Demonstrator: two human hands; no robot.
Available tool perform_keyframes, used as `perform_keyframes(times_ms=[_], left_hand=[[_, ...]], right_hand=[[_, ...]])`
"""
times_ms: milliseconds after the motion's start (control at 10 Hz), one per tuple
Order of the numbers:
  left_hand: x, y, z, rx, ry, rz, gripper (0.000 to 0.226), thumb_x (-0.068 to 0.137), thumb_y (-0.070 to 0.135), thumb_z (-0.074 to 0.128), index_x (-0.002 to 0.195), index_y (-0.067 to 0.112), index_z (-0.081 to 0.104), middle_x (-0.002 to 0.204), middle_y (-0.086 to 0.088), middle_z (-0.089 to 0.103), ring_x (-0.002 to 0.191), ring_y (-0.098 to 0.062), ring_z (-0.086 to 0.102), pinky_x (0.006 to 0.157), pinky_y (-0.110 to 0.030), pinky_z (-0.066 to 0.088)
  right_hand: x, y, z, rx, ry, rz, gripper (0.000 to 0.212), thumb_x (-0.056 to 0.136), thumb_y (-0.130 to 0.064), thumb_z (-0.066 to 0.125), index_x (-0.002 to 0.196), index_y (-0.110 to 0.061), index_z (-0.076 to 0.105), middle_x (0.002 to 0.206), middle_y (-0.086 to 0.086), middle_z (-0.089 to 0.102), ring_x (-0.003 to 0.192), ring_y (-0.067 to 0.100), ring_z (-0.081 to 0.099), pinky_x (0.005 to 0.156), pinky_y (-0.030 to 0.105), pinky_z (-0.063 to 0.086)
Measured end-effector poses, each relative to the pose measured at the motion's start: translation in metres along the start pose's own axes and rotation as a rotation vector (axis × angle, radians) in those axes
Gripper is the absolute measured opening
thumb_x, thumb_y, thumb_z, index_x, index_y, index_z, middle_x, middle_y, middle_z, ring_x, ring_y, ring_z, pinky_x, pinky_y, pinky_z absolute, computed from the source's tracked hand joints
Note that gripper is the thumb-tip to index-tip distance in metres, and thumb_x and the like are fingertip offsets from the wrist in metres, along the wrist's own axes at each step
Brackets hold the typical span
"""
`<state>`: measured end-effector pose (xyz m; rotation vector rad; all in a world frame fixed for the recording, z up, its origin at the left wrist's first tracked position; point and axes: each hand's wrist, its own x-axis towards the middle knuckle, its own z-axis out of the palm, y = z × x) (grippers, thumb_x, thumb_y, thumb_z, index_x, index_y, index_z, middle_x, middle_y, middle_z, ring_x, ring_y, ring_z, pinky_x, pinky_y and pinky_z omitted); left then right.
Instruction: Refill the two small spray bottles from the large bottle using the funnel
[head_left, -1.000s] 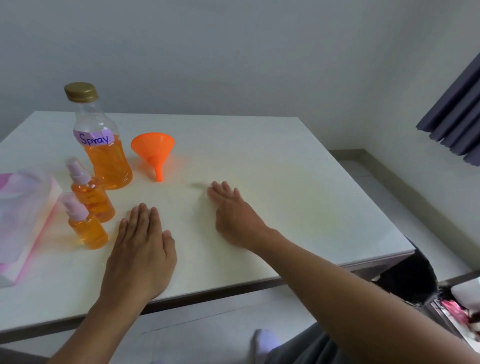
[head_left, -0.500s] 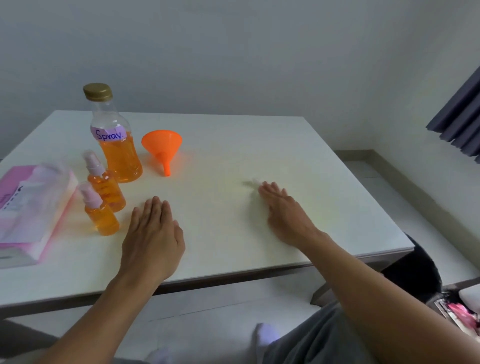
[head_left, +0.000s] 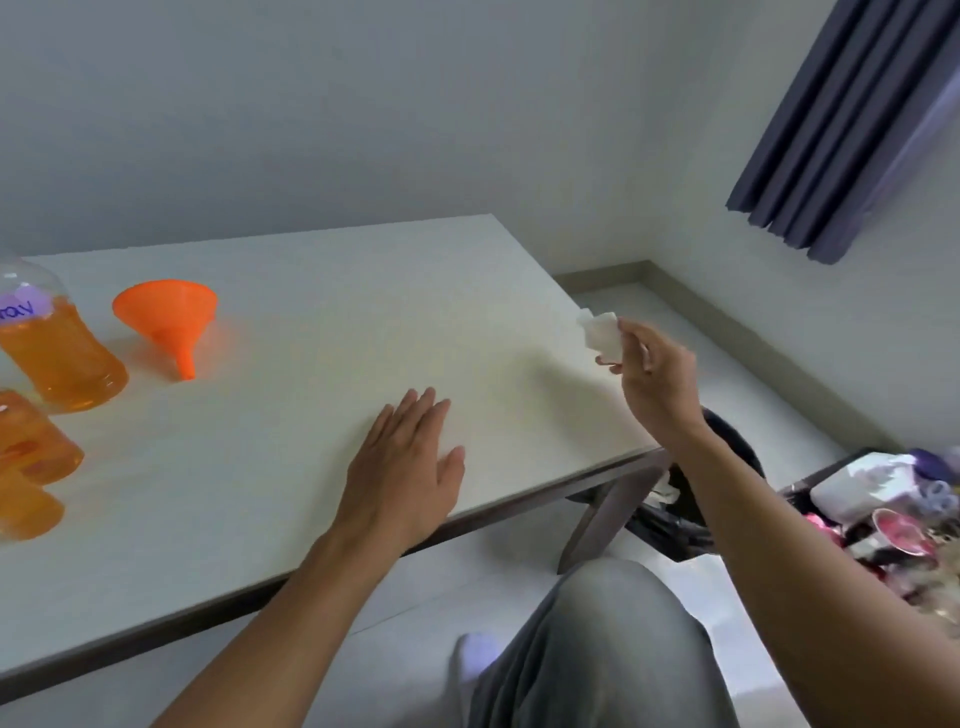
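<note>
- The left grip lies flat on the desk close to the near edge, fingers straight and together, holding nothing.
- The right grip is raised just past the right edge of the desk; its fingertips pinch a crumpled white tissue.
- The large bottle stands upright at the left edge, part-filled with orange liquid; its top is out of frame.
- The funnel lies tilted just right of the large bottle, spout toward the near edge.
- Two small spray bottles stand at the left edge, nearer than the large bottle and partly cut off.
</note>
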<state>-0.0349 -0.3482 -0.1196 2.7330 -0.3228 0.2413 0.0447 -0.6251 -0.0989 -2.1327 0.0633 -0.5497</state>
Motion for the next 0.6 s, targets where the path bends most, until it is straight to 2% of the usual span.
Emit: perform_keyframes(times_ms=[100,200,300,400,500,600], left_hand=[[0.019,0.019,0.021,0.029,-0.056,-0.012,0.064,0.1,0.047,0.027,0.155,0.018,0.015,0.165,0.002,0.003,0.15,-0.012,-0.002,0.121,-0.029,-0.003],[0.024,0.022,0.029,0.078,-0.075,-0.021,0.066,0.098,0.051,0.017,0.156,0.018,0.015,0.165,0.001,0.004,0.15,-0.011,-0.001,0.122,-0.032,-0.002],[0.024,0.02,0.031,0.115,-0.066,-0.018,0.072,0.093,0.055,0.011,0.155,0.019,0.018,0.164,0.002,0.007,0.15,-0.011,0.002,0.122,-0.033,0.001],[0.023,0.017,0.032,0.107,-0.058,-0.023,0.074,0.091,0.057,0.01,0.154,0.02,0.022,0.164,0.003,0.011,0.15,-0.009,0.005,0.123,-0.033,0.005],[0.024,0.02,0.03,0.094,-0.048,-0.032,0.071,0.092,0.056,0.013,0.153,0.02,0.024,0.163,0.004,0.013,0.15,-0.008,0.006,0.123,-0.033,0.006],[0.023,0.019,0.031,0.11,-0.053,-0.029,0.069,0.093,0.054,0.016,0.153,0.021,0.024,0.163,0.004,0.014,0.15,-0.008,0.007,0.122,-0.033,0.006]], right_hand=[[0.013,0.053,-0.034,-0.031,0.16,0.218,0.03,0.106,-0.016,0.049,0.129,-0.016,0.069,0.113,0.002,0.069,0.092,0.022,0.068,0.076,0.035,0.057],[0.009,0.094,-0.037,-0.102,0.134,0.341,0.03,0.104,-0.017,0.052,0.128,-0.014,0.07,0.118,0.005,0.071,0.1,0.019,0.063,0.082,0.029,0.047],[0.001,0.129,-0.03,-0.126,0.057,0.498,0.031,0.101,-0.018,0.057,0.127,-0.011,0.071,0.122,0.008,0.073,0.106,0.021,0.065,0.087,0.032,0.05],[-0.026,0.164,-0.019,-0.233,-0.127,0.717,0.035,0.101,-0.008,0.053,0.133,-0.006,0.066,0.128,0.018,0.069,0.091,0.022,0.066,0.074,0.027,0.051],[-0.027,0.172,-0.021,-0.285,-0.181,0.739,0.036,0.098,0.002,0.052,0.13,-0.006,0.068,0.125,0.018,0.07,0.076,0.018,0.062,0.061,0.022,0.045],[-0.011,0.174,-0.029,-0.159,-0.06,0.645,0.034,0.097,0.0,0.055,0.125,-0.01,0.072,0.122,0.013,0.074,0.081,0.018,0.068,0.066,0.024,0.054]])
